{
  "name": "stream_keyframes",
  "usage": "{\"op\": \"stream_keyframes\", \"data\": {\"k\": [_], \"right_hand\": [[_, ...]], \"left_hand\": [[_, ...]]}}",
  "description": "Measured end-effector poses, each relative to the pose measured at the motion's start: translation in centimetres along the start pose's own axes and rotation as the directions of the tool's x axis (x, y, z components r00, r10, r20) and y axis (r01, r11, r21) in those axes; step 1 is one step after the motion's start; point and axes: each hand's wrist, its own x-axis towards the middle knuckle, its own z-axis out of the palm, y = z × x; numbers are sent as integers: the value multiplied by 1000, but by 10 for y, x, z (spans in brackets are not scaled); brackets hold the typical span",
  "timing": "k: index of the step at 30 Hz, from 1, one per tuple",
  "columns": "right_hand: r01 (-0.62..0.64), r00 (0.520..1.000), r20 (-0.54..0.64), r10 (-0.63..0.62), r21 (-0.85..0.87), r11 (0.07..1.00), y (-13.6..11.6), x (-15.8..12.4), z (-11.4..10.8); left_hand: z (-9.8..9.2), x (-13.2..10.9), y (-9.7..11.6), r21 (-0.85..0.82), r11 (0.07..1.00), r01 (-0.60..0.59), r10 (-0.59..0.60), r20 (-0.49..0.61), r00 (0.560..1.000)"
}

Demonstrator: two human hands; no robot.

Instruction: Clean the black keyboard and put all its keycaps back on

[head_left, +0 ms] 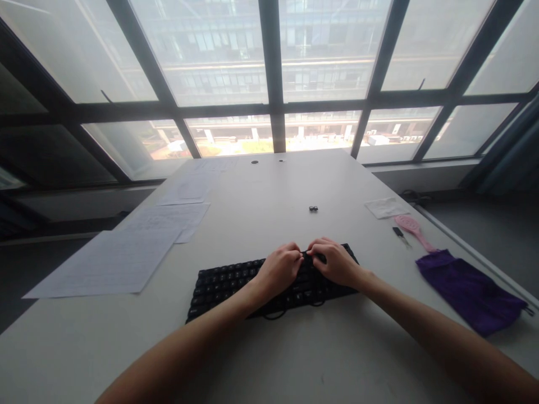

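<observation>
A black keyboard point(227, 280) lies on the white table point(261, 219), slightly tilted, its right end farther back. Over its middle, my left hand point(282, 266) is closed with the fingertips pinched together. My right hand point(332, 261) is just to the right, also pinched, its fingertips a small gap from those of my left hand. What the fingertips hold is too small to make out. Loops of thin black cable point(275, 316) stick out at the keyboard's front edge, below my hands. A pair of small dark objects point(313, 209) sits behind the keyboard.
Printed papers point(105, 261) spread along the left side. At the right lie a white tissue point(385, 208), a pink hairbrush point(410, 225), a small black item point(400, 234) that looks like a key, and a purple cloth bag point(469, 292). Windows stand beyond the table's far edge.
</observation>
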Motion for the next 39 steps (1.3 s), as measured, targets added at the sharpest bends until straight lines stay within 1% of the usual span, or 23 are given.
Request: {"op": "stream_keyframes", "data": {"k": [3,5,7,9,10,12,14,15,16,18,20,22,24,27,29,31,33,36,39], "right_hand": [[-3,1000,20,4,-25,1000,0,0,2],[-9,1000,13,9,-23,1000,1,-1,3],[-26,1000,8,26,39,999,4,1,2],[-62,998,9,61,148,987,13,8,-1],[-90,996,-3,92,192,977,20,14,-4],[-162,979,-85,183,212,964,40,31,-10],[-244,939,-217,266,123,962,63,54,-18],[-287,924,-248,291,52,956,75,66,-21],[-322,916,-256,309,-13,946,87,78,-24],[-353,913,-247,325,-77,933,107,98,-26],[-350,921,-216,323,-100,931,123,112,-25],[-337,933,-176,314,-114,935,134,121,-21],[-325,940,-145,308,-117,938,142,126,-16],[-323,942,-128,310,-106,940,146,129,-13],[-322,942,-130,308,-96,942,142,127,-13],[-312,944,-142,298,-86,946,134,119,-15],[-295,944,-168,284,-41,955,119,105,-17],[-241,944,-195,265,137,961,90,71,-19],[-188,963,-147,227,242,952,59,34,-20]], "left_hand": [[1,-1,1,-6,1000,23,-23,1,1000],[-1,0,1,8,1000,29,-29,3,1000],[-5,6,-1,31,998,46,-47,31,998],[-9,19,-5,28,997,70,-72,73,995],[-11,29,-8,17,997,81,-82,85,993],[-11,57,-17,-7,994,105,-104,68,992],[-7,92,-28,-3,988,153,-153,6,988],[-3,110,-33,-2,985,171,-171,-19,985],[2,127,-38,-1,983,186,-185,-38,982],[13,159,-47,-1,978,207,-207,-62,976],[24,182,-55,-3,975,223,-223,-71,972],[33,196,-60,-3,973,232,-231,-70,970],[40,202,-63,-3,972,236,-235,-67,970],[42,204,-63,-3,968,251,-250,-65,966],[37,200,-60,-10,965,263,-263,-66,963],[29,190,-55,-31,964,265,-267,-66,962],[18,173,-48,-61,966,251,-254,-58,965],[7,136,-37,-150,967,204,-208,-13,978],[3,95,-26,-307,932,193,-175,84,981]]}}
